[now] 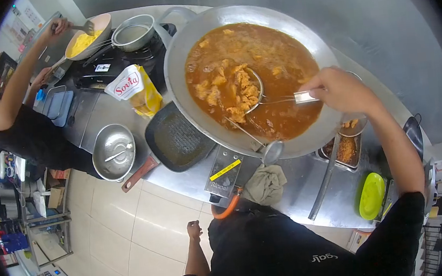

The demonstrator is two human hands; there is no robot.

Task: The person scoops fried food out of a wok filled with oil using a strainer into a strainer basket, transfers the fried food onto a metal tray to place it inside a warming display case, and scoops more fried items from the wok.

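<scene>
A big metal wok [182, 96] holds brown bubbling oil with fried pieces [211, 88] in it. My right hand [336, 90] is closed on the handle of a wire strainer [260, 83], whose round basket lies in the oil under a heap of golden-brown pieces. Against the wok's near edge leans a second long-handled tool [273, 152] with a round metal end. My left hand [193, 230] hangs low over the floor, away from the counter, its fingers curled; whether anything is in them is too small to tell.
At the left a co-worker [23, 125] stirs yellow food in a pan [104, 29]. Near the wok are a Sovia bag [136, 90], a grill pan [176, 139], a steel bowl [107, 165], a cloth [265, 185], a tray of brown bits [347, 151] and a green dish [372, 196].
</scene>
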